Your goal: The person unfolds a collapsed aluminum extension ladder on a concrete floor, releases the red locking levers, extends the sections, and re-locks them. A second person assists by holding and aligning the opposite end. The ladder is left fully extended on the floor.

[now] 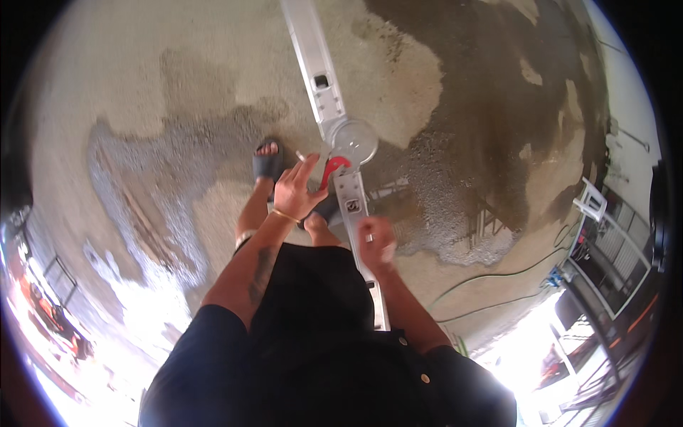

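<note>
Pinching a white stick (301, 156) between fingers, your left hand (295, 191) seemingly spares its thumb for the lever (331, 169) at the hinge (355, 141) between two rails (309, 50); blur hides whether your right hand (376, 242) grips anything.

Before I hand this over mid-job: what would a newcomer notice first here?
The bright red lever, near the middle, at the round joint of a long metal rail, with the left hand at it. Then the wide dark wet patch on the floor, upper right.
</note>
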`<state>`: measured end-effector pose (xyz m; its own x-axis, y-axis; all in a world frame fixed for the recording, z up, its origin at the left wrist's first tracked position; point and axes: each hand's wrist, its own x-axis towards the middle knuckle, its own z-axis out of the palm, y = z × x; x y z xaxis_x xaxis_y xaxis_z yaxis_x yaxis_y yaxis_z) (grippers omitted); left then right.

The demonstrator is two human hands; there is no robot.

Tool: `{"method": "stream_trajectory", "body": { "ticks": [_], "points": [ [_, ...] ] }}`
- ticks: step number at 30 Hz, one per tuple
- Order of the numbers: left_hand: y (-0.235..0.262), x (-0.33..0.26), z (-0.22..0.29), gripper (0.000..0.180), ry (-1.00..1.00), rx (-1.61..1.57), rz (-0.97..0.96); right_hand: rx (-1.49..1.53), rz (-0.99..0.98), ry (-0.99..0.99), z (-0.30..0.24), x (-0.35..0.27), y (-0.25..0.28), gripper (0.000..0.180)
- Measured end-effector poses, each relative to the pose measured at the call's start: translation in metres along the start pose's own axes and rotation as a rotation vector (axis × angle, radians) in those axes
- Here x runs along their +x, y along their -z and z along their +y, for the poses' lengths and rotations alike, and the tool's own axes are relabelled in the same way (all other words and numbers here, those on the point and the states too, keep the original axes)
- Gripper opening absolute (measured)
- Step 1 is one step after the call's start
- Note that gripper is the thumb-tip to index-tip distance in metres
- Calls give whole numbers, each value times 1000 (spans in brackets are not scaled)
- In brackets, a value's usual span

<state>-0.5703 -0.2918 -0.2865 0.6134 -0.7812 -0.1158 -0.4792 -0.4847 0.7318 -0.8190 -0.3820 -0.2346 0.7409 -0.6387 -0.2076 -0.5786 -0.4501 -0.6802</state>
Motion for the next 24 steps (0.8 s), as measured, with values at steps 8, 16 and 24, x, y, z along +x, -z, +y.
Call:
{"method": "stream_trajectory", "body": {
  "ticks": [8, 16, 24],
  "points": [
    [-22, 13, -1, 85, -232, -238, 234, 145, -470, -667, -20, 34, -168, 52],
    [-22, 23, -15, 54, -229, -423, 161, -313, 69, -783, 104, 170, -294, 74],
    [-15, 39, -36, 46, -315, -610, 34, 56, 86, -910, 122, 192, -299, 46]
  ]
}}
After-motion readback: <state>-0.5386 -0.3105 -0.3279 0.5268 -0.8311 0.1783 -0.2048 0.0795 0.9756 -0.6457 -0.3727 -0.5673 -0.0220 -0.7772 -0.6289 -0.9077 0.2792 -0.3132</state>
